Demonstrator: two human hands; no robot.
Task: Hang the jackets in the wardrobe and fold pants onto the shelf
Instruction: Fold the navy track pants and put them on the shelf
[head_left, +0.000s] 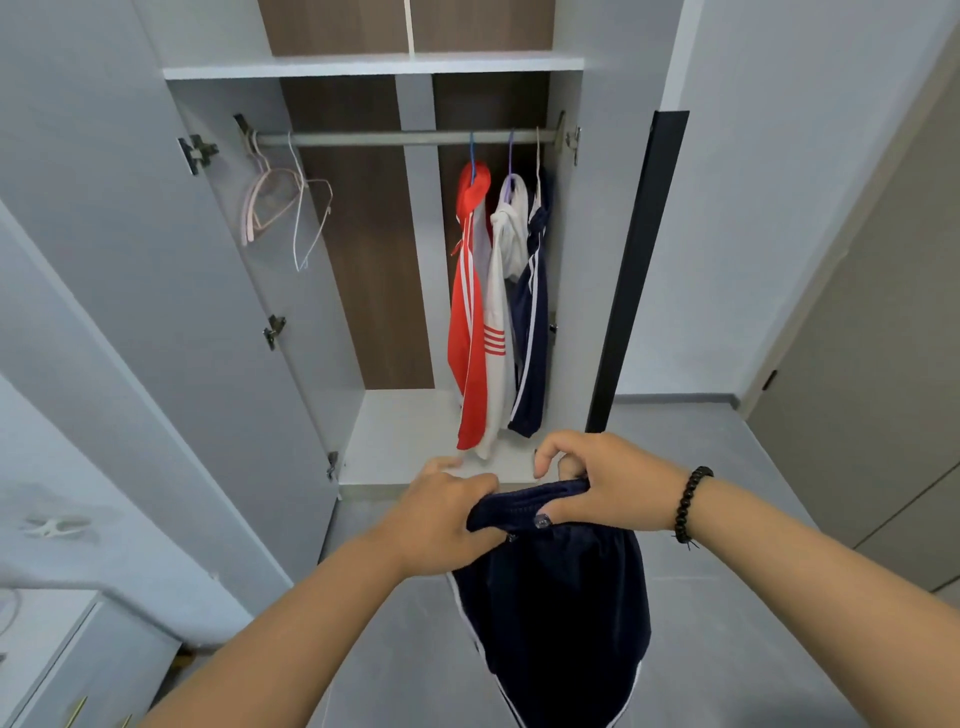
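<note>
Both hands, left hand (447, 512) and right hand (608, 486), are pinching the waistband of the navy pants (556, 613), which hang down in front of the open wardrobe (374, 67). I'd line up the legs first, fold in half, then set them on the wardrobe floor shelf (400, 441), left of the hanging jackets (498, 312).

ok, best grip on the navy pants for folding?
At the waistband, from above, one hand at each end. The navy pants hang freely below it, legs straight down, so the gathered band is the one firm edge. The left hand and right hand already pinch it that way.
</note>
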